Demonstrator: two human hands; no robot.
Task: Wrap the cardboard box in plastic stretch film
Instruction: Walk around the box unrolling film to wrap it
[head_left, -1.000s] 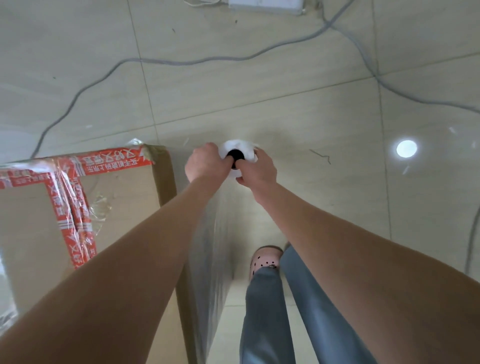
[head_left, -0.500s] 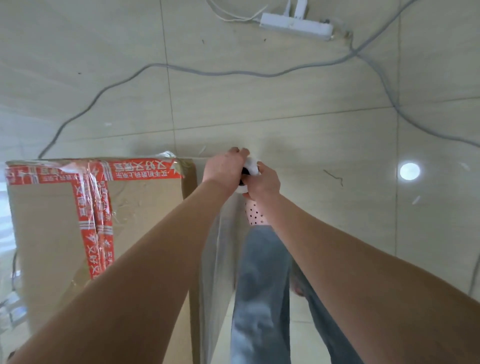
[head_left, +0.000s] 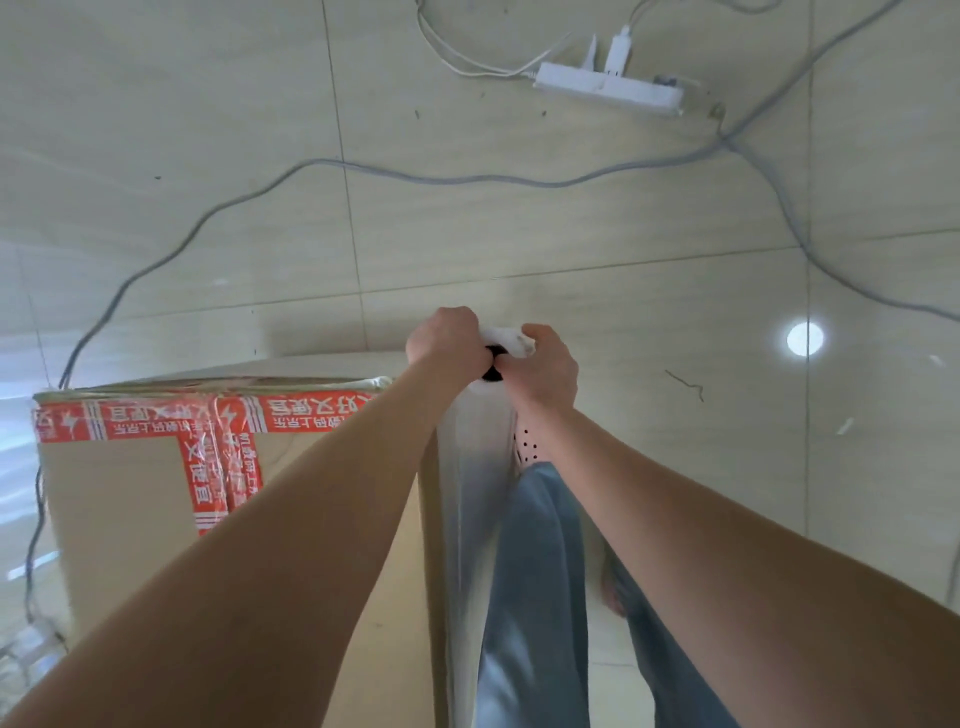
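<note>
A tall cardboard box (head_left: 124, 509) with red printed tape across its top stands at the lower left. My left hand (head_left: 444, 335) and my right hand (head_left: 545, 366) both grip the top end of a white stretch film roll (head_left: 506, 338), held upright just past the box's far right corner. A sheet of clear film (head_left: 470, 493) runs down from the roll along the box's right side. The lower part of the roll is hidden behind my hands and arms.
The floor is pale tile. A white power strip (head_left: 608, 91) with plugs lies at the top right, and grey cables (head_left: 363, 169) snake across the floor beyond the box. My jeans leg (head_left: 535, 571) and a pink perforated shoe (head_left: 527, 447) are right of the box.
My hands and the roll have moved closer to the box's far right corner. The view has shifted so the power strip and more of the box top show.
</note>
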